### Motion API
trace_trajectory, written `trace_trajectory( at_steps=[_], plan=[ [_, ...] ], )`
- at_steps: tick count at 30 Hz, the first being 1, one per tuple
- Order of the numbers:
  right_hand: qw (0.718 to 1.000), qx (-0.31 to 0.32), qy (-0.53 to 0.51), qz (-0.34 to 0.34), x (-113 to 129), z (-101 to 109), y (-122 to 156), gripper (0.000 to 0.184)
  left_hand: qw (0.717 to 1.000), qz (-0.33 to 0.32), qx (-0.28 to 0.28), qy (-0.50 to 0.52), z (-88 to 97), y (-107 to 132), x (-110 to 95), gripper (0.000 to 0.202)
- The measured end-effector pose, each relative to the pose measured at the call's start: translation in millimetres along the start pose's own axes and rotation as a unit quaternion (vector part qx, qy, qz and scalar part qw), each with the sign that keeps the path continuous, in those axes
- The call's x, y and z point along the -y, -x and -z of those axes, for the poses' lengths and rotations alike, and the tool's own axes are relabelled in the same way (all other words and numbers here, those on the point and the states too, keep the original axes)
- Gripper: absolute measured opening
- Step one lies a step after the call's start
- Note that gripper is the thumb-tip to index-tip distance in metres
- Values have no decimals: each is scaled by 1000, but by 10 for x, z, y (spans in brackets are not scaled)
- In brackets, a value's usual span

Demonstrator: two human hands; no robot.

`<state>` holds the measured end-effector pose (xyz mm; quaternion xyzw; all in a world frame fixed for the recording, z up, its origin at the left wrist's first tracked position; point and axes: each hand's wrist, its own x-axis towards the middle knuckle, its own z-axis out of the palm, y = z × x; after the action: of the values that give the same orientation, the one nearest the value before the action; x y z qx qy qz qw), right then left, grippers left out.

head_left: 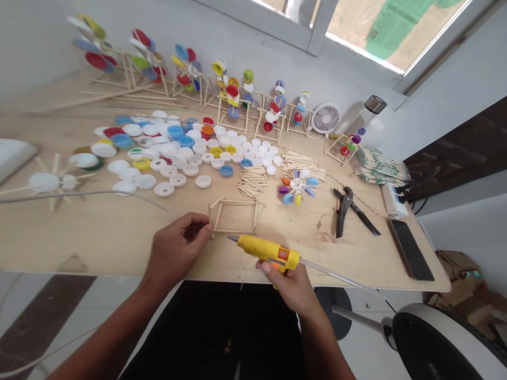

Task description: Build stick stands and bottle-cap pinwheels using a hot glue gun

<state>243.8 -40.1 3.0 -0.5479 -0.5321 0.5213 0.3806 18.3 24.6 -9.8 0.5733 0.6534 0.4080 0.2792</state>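
We list one stick frame (233, 231), on the tabletop (99, 237) near its front edge, its left end pinched between the fingers of the left hand (176, 248). One yellow glue gun (263, 249): right hand (292, 285), fingers clamped round the handle, nozzle just beside the stick frame. Beyond, we record short sticks (252, 182) and loose bottle caps (186, 153); rightward, one black cutter (345, 208).
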Motion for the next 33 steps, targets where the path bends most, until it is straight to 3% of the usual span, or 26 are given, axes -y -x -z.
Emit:
trace_trajectory(
  at_steps=[16,33],
  plan=[
    [999,0,-31,23,-117,-34,15,25,1000,13,4,-16,-12,34,-5,22],
    [999,1,-27,26,-88,-33,11,25,1000,15,2,-8,-13,33,-14,21]
  ],
)
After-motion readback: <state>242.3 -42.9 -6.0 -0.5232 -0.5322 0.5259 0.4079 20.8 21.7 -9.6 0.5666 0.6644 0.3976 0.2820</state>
